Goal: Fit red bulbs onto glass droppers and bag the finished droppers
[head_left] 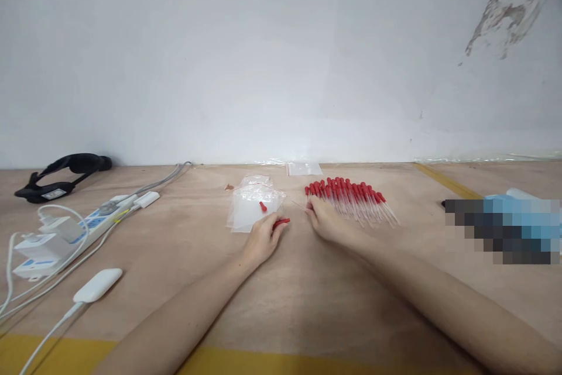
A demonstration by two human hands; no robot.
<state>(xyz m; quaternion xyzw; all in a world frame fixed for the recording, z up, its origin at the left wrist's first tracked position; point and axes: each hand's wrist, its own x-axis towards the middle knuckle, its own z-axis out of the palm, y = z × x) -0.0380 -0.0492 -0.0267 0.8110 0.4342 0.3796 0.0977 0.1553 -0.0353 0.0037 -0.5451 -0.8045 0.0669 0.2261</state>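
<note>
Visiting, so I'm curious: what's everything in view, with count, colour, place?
Wall: one, whitish, back.
Table: one, brown, below.
Strips: two, yellow, front and back right.
Looped strap: one, black, back left.
Power strip: one, white, left.
Cables: several, white and grey, left.
Oval device: one, white, front left.
Bags: several, clear, centre and back.
Droppers: many, clear and red, centre right.
Loose cap: one, red, on bags.
Scrap: one, brown, beside bags.
Blurred items: unclear, blue and black, right.
Arms: two, bare, front.
Left grip: one, by bags, holding red cap.
Right grip: one, by droppers, holding clear tube.
</note>
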